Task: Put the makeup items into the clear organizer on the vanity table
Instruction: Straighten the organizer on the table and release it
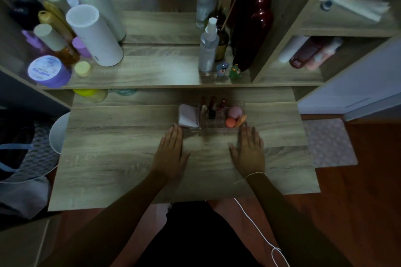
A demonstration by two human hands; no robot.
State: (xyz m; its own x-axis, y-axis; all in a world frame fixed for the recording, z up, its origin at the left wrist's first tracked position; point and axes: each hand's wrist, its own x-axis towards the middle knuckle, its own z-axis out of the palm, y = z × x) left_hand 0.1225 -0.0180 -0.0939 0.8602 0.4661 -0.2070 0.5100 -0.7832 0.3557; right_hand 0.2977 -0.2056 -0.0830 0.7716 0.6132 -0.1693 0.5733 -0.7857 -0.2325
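The clear organizer stands on the wooden vanity table, just beyond my fingertips. A pale pink palette leans in its left section. Several lipsticks stand upright in the middle slots. On the right lie a pink sponge, a coral sponge and an orange sponge. My left hand rests flat on the table, fingers spread, in front of the organizer's left end. My right hand lies flat in front of its right end. Neither hand holds anything.
The raised shelf behind holds a white cylinder, a purple jar, a clear spray bottle, a dark red bottle and small figurines. A white bin stands left of the table. A white cord trails from my right wrist.
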